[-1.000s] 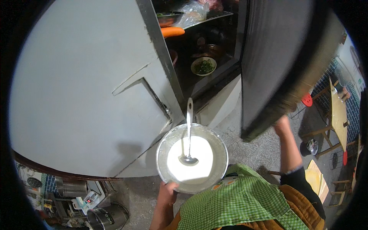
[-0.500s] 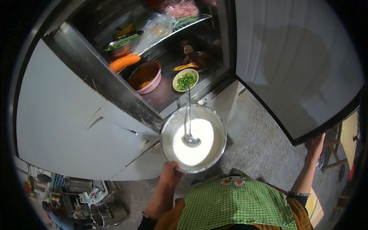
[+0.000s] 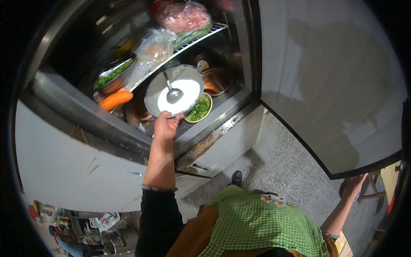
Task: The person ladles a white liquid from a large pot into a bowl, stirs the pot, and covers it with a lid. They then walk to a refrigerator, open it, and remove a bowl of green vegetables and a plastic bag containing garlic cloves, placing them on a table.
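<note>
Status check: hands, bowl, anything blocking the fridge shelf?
Left hand grips round metal bowl of white liquid, ladle inside. Right hand on open fridge door. Small green-herb bowl sits just beside.

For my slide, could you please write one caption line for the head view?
Left hand holds a metal bowl of white liquid with a ladle inside the open fridge; right hand holds the door.

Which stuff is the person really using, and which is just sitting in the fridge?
In use:
left hand
metal bowl of white liquid
ladle
right hand
fridge door

Just sitting there:
small bowl of chopped greens
carrot
bagged pink food
</note>
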Demonstrator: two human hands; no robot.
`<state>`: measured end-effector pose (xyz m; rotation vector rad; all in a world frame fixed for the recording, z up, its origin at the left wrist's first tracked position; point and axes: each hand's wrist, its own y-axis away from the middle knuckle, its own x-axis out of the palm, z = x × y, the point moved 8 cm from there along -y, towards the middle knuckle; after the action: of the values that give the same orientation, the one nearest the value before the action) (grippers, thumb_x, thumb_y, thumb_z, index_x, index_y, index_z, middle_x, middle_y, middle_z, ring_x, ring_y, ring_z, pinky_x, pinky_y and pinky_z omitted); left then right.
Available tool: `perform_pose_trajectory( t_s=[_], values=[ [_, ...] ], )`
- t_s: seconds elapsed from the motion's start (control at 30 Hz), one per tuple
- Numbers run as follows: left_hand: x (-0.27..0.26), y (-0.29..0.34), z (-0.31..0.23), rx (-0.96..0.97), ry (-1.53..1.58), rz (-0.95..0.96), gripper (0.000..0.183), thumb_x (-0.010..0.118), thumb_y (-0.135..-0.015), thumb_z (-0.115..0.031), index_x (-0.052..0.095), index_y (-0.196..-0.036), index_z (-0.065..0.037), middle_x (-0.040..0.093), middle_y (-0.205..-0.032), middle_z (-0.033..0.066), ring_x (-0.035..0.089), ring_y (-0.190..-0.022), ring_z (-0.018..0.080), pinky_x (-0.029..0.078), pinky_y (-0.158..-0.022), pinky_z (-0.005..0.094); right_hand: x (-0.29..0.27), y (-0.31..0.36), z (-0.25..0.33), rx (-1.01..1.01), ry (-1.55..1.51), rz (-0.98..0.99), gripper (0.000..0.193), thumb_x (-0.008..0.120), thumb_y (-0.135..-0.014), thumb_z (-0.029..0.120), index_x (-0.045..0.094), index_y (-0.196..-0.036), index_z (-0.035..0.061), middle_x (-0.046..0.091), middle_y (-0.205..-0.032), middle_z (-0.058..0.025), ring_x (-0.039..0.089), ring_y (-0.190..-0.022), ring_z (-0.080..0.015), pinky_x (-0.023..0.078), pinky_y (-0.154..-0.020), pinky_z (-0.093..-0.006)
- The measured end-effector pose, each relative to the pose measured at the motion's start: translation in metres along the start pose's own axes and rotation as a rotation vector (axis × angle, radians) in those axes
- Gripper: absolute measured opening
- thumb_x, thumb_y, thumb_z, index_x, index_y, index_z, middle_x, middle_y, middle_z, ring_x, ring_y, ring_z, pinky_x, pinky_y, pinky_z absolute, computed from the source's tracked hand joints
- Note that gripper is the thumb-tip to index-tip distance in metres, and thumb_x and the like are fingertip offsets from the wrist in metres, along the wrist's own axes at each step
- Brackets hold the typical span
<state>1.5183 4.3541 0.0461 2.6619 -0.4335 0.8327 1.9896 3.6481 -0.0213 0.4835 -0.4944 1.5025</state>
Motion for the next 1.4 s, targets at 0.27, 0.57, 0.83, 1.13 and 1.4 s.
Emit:
perform_pose_trajectory(
  t_s=[0.27,0.57,0.83,1.13,1.4],
  values=[
    [-0.020,-0.200,-0.011,-0.003,0.125,-0.213,0.040,0.046,-0.091,-0.011,0.040,-0.122,0.015,0.056,-0.107,0.0332,0.064,-0.088,0.0435,0.062,-0.062,0.0345,0.011,0.026,0.015,-0.145,0.172,-0.140,0.064,0.040,-0.099,0.050,0.030,-0.147,0.0092,0.038,-0.145,-0.0075,0.040,-0.129,-0.0224,0.036,-0.101,-0.0363],
    [-0.045,-0.377,-0.012,0.297,-0.350,-0.056,0.047,0.047,-0.097,-0.030,0.043,-0.132,0.001,0.054,-0.124,0.0224,0.058,-0.105,0.0427,0.059,-0.081,0.0451,0.024,0.050,0.024,-0.273,0.602,-0.363,0.052,0.046,-0.099,0.034,0.032,-0.143,0.0091,0.041,-0.141,-0.0101,0.040,-0.125,-0.0235,0.034,-0.105,-0.0383],
    [-0.078,-0.486,0.030,0.101,0.111,0.142,0.054,0.035,-0.094,-0.042,0.043,-0.138,-0.011,0.050,-0.137,0.0174,0.058,-0.114,0.0400,0.032,-0.096,0.0720,-0.004,0.041,0.034,-0.431,0.943,-0.266,0.061,0.060,-0.090,0.007,0.030,-0.142,0.0085,0.050,-0.135,-0.0147,0.052,-0.119,-0.0275,0.042,-0.098,-0.0376],
    [-0.059,-0.449,0.051,0.165,0.028,0.376,0.087,0.053,-0.068,-0.001,0.028,-0.148,-0.022,0.027,-0.153,0.0059,0.031,-0.137,0.0404,0.022,-0.106,0.0661,0.028,0.041,0.023,-0.259,0.400,-0.230,0.055,0.055,-0.093,0.023,0.032,-0.142,0.0109,0.043,-0.141,-0.0102,0.046,-0.123,-0.0268,0.039,-0.102,-0.0389],
    [-0.046,-0.438,0.046,-0.007,0.285,0.092,0.054,0.042,-0.097,-0.038,0.035,-0.143,-0.011,0.036,-0.147,0.0136,0.038,-0.130,0.0432,0.039,-0.101,0.0642,0.028,0.040,0.020,-0.222,0.516,-0.373,0.060,0.044,-0.097,0.051,0.039,-0.141,0.0101,0.040,-0.143,-0.0082,0.039,-0.128,-0.0268,0.034,-0.105,-0.0430]
  ],
)
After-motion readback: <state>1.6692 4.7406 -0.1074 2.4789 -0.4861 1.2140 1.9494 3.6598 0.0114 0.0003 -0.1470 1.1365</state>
